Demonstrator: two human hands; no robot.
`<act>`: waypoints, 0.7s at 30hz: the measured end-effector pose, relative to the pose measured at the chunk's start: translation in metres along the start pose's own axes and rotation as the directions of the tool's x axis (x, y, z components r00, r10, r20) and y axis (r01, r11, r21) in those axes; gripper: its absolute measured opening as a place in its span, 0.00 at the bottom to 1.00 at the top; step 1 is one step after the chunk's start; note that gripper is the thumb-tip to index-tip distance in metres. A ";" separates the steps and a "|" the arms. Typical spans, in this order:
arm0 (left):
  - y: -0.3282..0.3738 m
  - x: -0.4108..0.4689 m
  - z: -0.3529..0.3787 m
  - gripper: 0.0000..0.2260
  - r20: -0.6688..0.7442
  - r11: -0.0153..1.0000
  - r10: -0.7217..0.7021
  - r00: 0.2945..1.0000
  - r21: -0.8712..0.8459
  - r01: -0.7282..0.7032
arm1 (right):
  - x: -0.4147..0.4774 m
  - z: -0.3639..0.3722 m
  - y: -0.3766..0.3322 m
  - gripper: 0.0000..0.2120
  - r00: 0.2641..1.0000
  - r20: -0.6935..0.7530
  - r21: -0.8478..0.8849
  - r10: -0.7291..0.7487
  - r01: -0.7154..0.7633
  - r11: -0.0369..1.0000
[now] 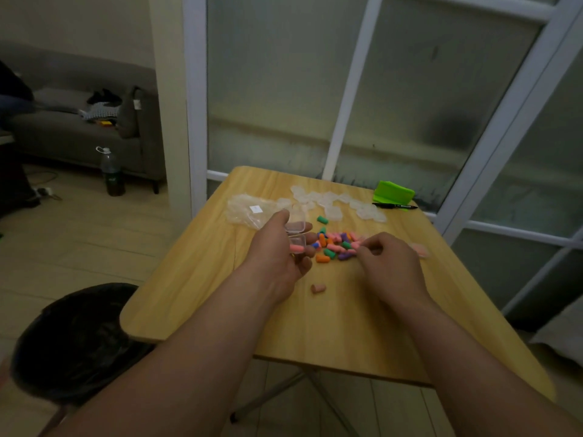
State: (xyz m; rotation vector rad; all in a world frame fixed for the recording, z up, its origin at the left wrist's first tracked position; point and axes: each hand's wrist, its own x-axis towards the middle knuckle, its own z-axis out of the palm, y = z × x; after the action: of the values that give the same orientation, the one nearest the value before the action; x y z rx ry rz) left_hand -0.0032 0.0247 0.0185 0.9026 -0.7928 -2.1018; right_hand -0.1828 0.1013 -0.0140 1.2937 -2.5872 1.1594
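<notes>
Gripping the clear plastic case (296, 228) with one pink foam earplug (296, 248) against it in your left hand (277, 260), you pinch with your right hand (391, 266) into the pile of coloured foam earplugs (334, 247) between both hands, so packing seems barely begun: empty clear plastic cases (334, 200) wait beyond them.

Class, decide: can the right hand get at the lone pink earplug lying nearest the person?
Probably yes. The lone pink earplug lies on bare table between the forearms, nothing covering it. The right hand is just beyond it, fingers curled at the coloured pile; it need only draw back.
</notes>
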 end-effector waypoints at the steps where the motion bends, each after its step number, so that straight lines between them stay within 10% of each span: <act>1: -0.001 0.000 0.000 0.22 0.000 1.000 -0.003 1.000 0.004 0.003 | -0.002 -0.001 0.003 0.01 1.000 -0.001 0.027 0.007 -0.007 1.000; 21: -0.005 -0.002 0.000 0.22 -0.009 0.999 -0.031 0.999 0.033 0.031 | -0.030 -0.007 0.005 0.03 0.996 0.090 0.234 0.005 -0.026 0.972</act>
State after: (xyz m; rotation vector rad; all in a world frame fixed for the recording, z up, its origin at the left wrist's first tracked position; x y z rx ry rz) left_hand -0.0038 0.0295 0.0157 0.9461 -0.8159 -2.1162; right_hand -0.1690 0.1282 -0.0217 1.3996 -2.5880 1.4827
